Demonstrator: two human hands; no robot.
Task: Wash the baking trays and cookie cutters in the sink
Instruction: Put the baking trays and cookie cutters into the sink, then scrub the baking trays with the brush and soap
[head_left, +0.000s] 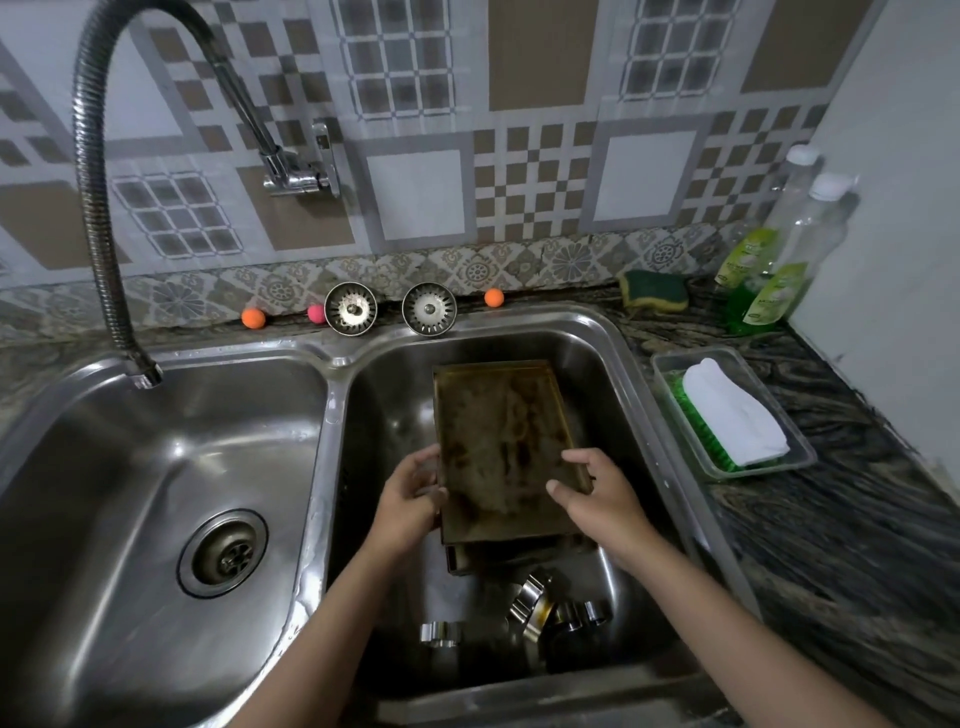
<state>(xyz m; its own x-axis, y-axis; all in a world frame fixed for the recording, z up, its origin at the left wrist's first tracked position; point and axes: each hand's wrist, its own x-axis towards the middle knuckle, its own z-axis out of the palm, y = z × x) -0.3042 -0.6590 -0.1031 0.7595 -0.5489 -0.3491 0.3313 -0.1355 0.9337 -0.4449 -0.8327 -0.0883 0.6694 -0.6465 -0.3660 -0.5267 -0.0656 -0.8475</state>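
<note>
Gripping a stained, brown rectangular metal baking tray (498, 441) by its near side edges, the left hand (410, 493) and right hand (592, 493) hold it tilted in the right steel sink basin (613, 364). Shiny metal cookie cutters (535, 605) lie below the wrists.

Your dark marbled counter (857, 519) carries a double steel sink (332, 358). On its far edge: two strainers (350, 309), three small balls (253, 318), a sponge (654, 290), what look like two soap bottles (769, 291); right, a clear tray (800, 457).
</note>
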